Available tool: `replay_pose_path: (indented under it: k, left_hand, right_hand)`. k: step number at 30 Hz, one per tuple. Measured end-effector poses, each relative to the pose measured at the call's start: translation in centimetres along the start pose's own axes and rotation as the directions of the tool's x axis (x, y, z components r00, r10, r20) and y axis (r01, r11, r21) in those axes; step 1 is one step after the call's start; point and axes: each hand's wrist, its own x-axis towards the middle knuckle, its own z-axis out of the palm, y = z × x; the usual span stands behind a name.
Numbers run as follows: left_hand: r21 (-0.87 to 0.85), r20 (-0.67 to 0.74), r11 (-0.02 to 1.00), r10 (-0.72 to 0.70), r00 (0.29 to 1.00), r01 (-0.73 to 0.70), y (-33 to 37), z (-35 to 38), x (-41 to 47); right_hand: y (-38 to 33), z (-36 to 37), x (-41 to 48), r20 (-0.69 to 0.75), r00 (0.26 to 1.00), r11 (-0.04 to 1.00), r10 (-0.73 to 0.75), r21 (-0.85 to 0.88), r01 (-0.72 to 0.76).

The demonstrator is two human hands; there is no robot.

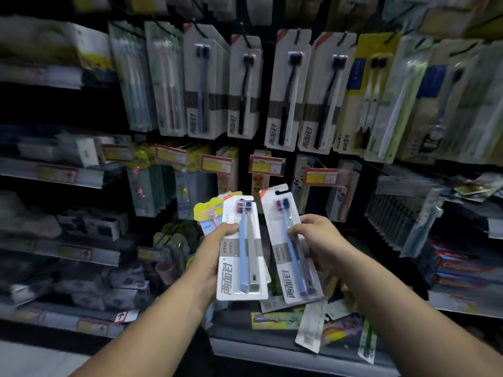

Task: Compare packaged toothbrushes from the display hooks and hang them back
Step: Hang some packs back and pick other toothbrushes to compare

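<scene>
Glossy white toothbrush pack in left hand, another pack in right hand.

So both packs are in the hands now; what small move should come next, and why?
Probably lift the right hand with its pack toward the upper hooks. Its hang hole faces up, and similar packs hang there. The left hand holds the other pack.

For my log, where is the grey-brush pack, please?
Head view, lower centre: the left hand grips the grey-brush pack, left of the other pack in the right hand.
</scene>
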Motion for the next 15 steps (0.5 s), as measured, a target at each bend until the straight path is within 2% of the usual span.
replay_pose_path:
  k: [7,11,15]
  left_hand:
    - [-0.005,0.061,0.985,0.174,0.983,-0.174,4.5,-1.5,-5.6]
    - [-0.001,0.097,0.968,0.248,0.964,-0.249,7.7,-2.0,-6.4]
    - [0.01,0.073,0.939,0.343,0.937,-0.344,11.8,-2.5,-5.9]
  right_hand:
    - [-5.7,0.6,-4.9,0.0,0.987,0.985,-0.159,-0.071,0.159]
    - [-9.1,1.0,-5.7,-0.018,0.972,0.971,-0.236,-0.04,0.235]
    - [-12.7,1.5,-4.8,-0.06,0.962,0.963,-0.265,0.027,0.267]
